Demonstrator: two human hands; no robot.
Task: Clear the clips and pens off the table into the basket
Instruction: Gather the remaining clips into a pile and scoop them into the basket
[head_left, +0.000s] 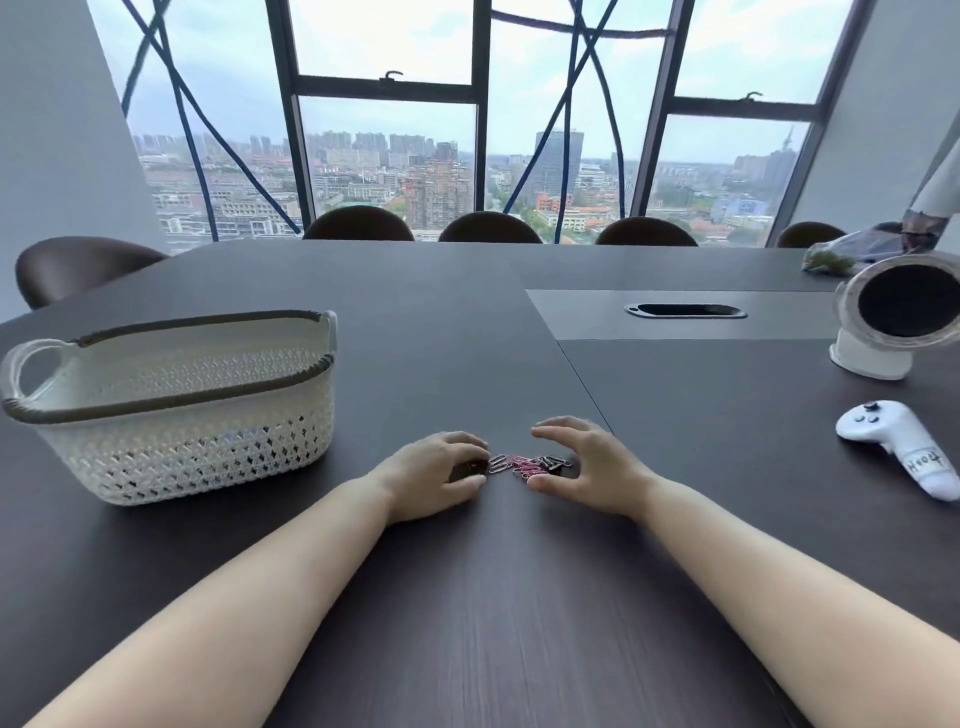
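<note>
Step in hand: gathering the clips (524, 464), judged from both hands flanking the pile. The clips lie in a small heap, pink and pale paper clips with a few dark ones, on the tabletop (467, 338) near centre, between the two hands. No pens visible on the tabletop.

Left grip (441, 473): fingers curled down, thumb under, pinching a dark clip (470, 469) at the left end of the heap. Hand rests on the tabletop.

Right grip (582, 467): spread, fingers and thumb in a loose open curve facing the heap from the right. It holds nothing. The thumb tip sits just beside the right-end clips; contact cannot be told.

Basket (182, 452): white lattice, upright, to the left and a little farther, well apart from the heap. Contents unclear through the holes.

Next move likely calls for closing the right grip on the heap, scooping it against the left, then lifting and carrying left over the basket rim. Risk: loose clips slipping out during the lift.

Also there: a white controller (893, 441) at right and a round device (904, 317) at far right.
</note>
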